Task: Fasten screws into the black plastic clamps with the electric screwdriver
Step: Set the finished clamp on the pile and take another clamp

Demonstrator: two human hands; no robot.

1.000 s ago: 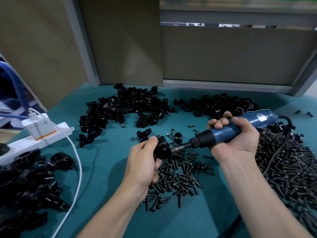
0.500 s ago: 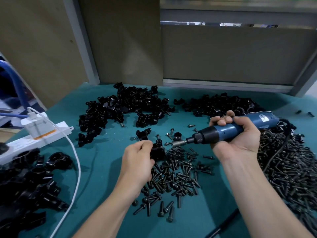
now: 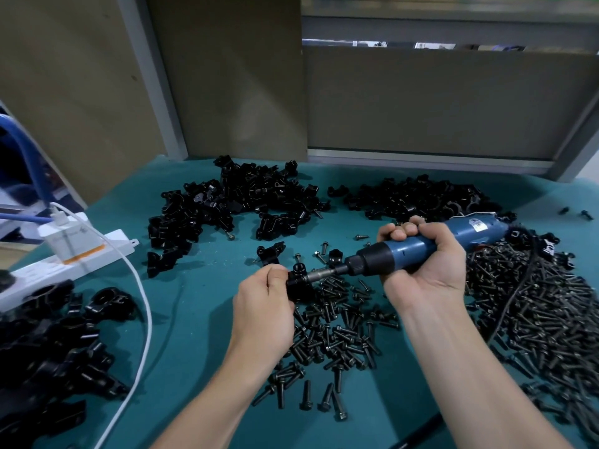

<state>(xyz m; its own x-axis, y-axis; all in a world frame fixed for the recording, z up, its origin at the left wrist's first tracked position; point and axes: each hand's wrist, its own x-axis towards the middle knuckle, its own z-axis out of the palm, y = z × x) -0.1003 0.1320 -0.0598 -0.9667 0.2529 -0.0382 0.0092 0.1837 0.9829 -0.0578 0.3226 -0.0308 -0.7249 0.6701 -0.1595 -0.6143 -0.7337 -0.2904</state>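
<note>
With your left grip [image 3: 262,303] pinching the small black plastic clamp [image 3: 299,282] over the teal desk [image 3: 194,303] and your right grip [image 3: 428,259] wrapped round the blue electric screwdriver [image 3: 372,259], you seem mid-fastening, so keep the bit [image 3: 319,274] square.

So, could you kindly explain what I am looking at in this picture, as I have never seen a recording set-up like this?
There is no machine here. A person works with bare hands, and the one camera sits on their head, looking forward and down, so both forearms reach in from the bottom edge. The left hand pinches a black plastic clamp. The right hand grips a blue electric screwdriver, and its metal bit meets that clamp. On the teal table lie heaps of loose clamps at the back, a scatter of black screws under the hands and a bigger screw pile on the right. At the left edge sits a white power strip with a white cable.
</note>
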